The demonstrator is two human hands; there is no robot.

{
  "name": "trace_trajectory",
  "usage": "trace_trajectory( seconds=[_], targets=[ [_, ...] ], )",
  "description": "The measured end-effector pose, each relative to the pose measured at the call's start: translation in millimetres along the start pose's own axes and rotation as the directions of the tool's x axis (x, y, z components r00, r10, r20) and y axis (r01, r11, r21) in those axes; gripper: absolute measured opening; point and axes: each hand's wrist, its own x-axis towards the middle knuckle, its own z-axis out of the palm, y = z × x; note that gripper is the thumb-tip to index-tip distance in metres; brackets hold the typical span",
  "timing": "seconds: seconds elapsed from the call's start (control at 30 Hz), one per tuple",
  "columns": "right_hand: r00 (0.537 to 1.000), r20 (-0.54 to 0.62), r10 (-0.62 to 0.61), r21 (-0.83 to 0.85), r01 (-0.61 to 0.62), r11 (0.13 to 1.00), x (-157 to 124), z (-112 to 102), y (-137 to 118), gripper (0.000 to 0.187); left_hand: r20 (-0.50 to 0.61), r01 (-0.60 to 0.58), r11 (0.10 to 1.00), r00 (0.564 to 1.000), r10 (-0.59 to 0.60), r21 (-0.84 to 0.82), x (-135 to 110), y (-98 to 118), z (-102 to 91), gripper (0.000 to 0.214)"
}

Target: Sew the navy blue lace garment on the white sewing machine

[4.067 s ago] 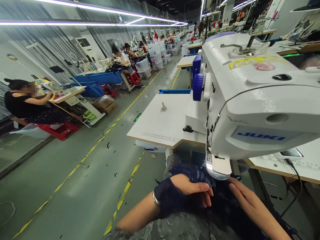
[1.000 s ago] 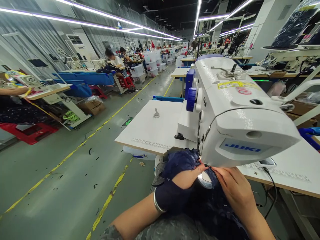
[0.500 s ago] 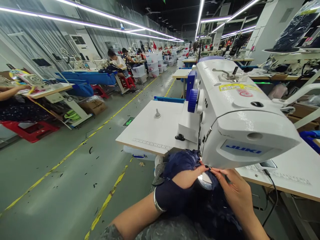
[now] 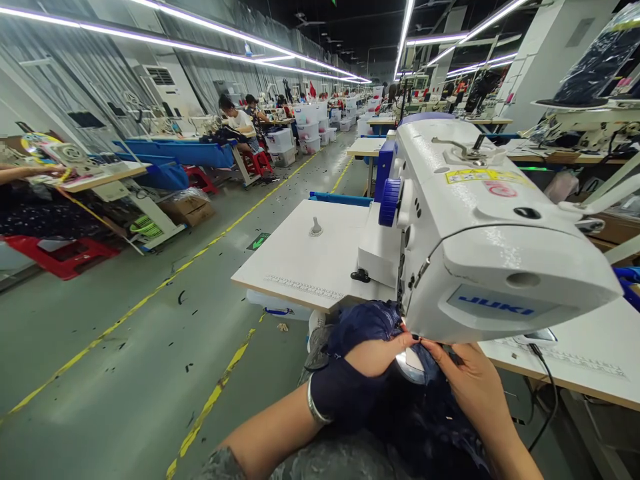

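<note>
Unchanged from before: my left hand [image 4: 373, 357] and right hand [image 4: 470, 387] pinch the navy fabric [image 4: 365, 323], which trails lengthwise behind my fingertips.

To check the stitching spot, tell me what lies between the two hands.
Head view: dark blue fabric and a pale, lit machine part lie between the left hand and the right hand; their fingertips almost meet under the sewing machine.

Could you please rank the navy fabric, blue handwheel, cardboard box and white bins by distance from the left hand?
1. Navy fabric, touching the left hand.
2. Blue handwheel, machine's far end.
3. Cardboard box, across the aisle.
4. White bins, far down the aisle.
</note>
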Motion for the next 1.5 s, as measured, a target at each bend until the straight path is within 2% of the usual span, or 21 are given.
trace_trajectory(
  seconds=[0.07, 0.17, 0.23, 0.37, 0.5, 0.6, 0.67, 0.73, 1.03, 1.17, 1.3, 1.5],
  targets=[
    [0.988, 0.124, 0.094, 0.099, -0.106, 0.989, 4, -2, 0, 0.03, 0.03, 0.009, 1.0, 1.0, -0.009, 0.024, 1, 0, -1.7, 0.029],
    [0.91, 0.367, 0.191, 0.259, -0.297, 0.919, 13, -7, -6, 0.039, 0.109, -0.059, 0.989, 0.993, 0.045, 0.134, 3, -6, -3.7, 0.03],
    [0.868, 0.448, 0.216, 0.276, -0.364, 0.89, 21, -10, -14, 0.046, 0.125, -0.064, 0.982, 0.991, 0.042, 0.179, 3, -8, -3.4, 0.033],
    [0.876, 0.425, 0.227, 0.183, -0.329, 0.926, 35, -16, -25, 0.055, 0.032, 0.068, 0.986, 0.997, -0.073, 0.155, 3, -4, 1.4, 0.035],
    [0.879, 0.437, 0.192, 0.146, -0.28, 0.949, 31, -20, -16, 0.047, -0.005, 0.084, 0.975, 0.996, -0.084, 0.205, 3, 0, 6.4, 0.037],
    [0.888, 0.423, 0.181, 0.25, -0.306, 0.919, 18, -18, 1, 0.04, -0.12, 0.018, 0.93, 0.992, 0.028, 0.366, 4, -6, 4.4, 0.033],
    [0.918, 0.352, 0.183, 0.344, -0.308, 0.887, 10, -15, 10, 0.037, -0.23, -0.014, 0.882, 0.963, 0.138, 0.472, 3, -9, 0.3, 0.028],
    [0.942, 0.278, 0.188, 0.403, -0.292, 0.867, 5, -12, 15, 0.035, -0.284, -0.019, 0.855, 0.939, 0.193, 0.518, 2, -11, -4.1, 0.026],
    [0.945, 0.23, 0.232, 0.412, -0.31, 0.857, 5, -9, 21, 0.035, -0.276, -0.003, 0.909, 0.952, 0.13, 0.416, 5, -12, -5.6, 0.022],
    [0.943, 0.229, 0.241, 0.426, -0.32, 0.846, 6, -11, 22, 0.034, -0.26, 0.027, 0.894, 0.96, 0.1, 0.446, 6, -8, -6.2, 0.024],
    [0.932, 0.233, 0.279, 0.4, -0.353, 0.846, 7, -12, 17, 0.035, -0.238, 0.003, 0.895, 0.965, 0.115, 0.446, 7, -8, -6.3, 0.027],
    [0.921, 0.224, 0.318, 0.351, -0.38, 0.856, 7, -13, 16, 0.03, -0.278, 0.052, 0.89, 0.957, 0.085, 0.452, 8, -15, -7.6, 0.027]
  ],
)
